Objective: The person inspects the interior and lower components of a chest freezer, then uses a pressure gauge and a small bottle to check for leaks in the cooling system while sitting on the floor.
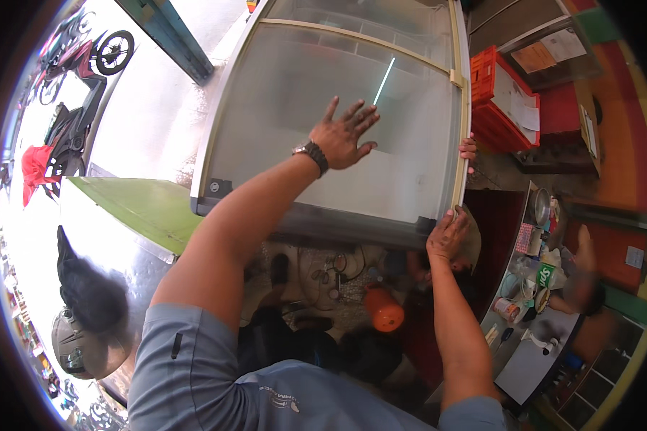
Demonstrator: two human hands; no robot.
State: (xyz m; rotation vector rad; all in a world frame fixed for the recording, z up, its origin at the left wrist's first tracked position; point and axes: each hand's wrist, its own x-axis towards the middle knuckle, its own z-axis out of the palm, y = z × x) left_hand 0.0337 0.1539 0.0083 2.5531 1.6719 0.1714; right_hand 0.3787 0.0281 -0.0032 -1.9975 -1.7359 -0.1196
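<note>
A glass-topped chest freezer [323,172] with a pale frame and dark lower edge stands in front of me. A bright line of light reflects in its sliding glass. My left hand [343,135], with a dark watch at the wrist, lies over the glass with its fingers spread. At the near right corner, my right hand [447,234] has its fingers bent over the freezer's frame. Farther up that right side, another person's fingers [468,149] wrap the edge. That person's body is mostly hidden beside the freezer.
Below the freezer, an orange tank [384,309] stands near gauges and hoses [336,279] on the floor. A green-topped metal counter [140,208] is at left, beside a helmet [76,345]. Motorcycles, a red crate [485,100] and a cluttered table [532,352] surround the area. Another person's arm [585,262] shows at right.
</note>
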